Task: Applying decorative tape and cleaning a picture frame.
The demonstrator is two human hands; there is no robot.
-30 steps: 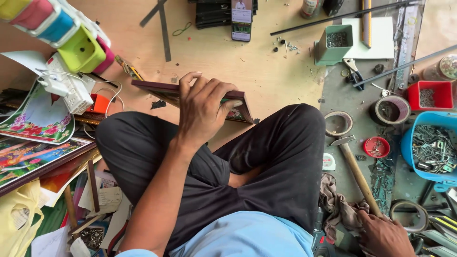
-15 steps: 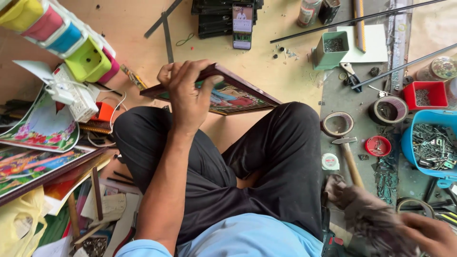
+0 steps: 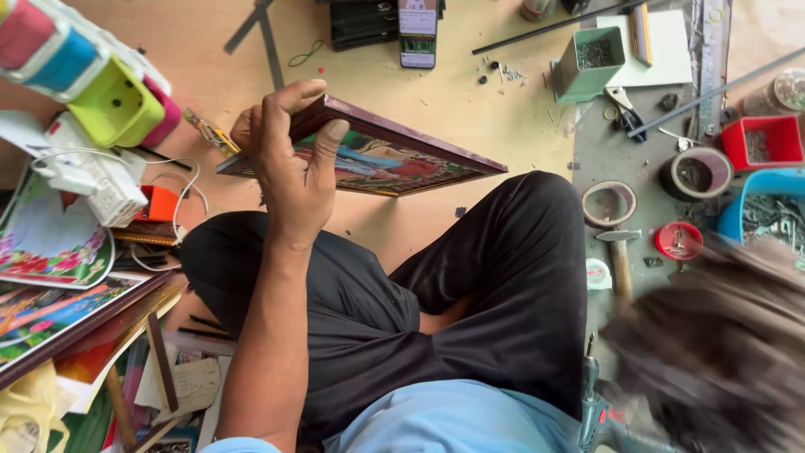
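A glossy printed picture is set in a smooth, dark maroon wooden frame (image 3: pixel 377 155). Matt black cloth is seen on the trousers (image 3: pixel 503 277). The floor (image 3: pixel 436 101) is matt plywood.

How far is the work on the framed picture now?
Done: the picture already sits inside its dark frame, so the framed picture looks assembled. In hand: the left hand holds it tilted above the knee. The right hand is a blur carrying a cloth, so its grip is unclear. Left: the hammer lies untouched on the floor.
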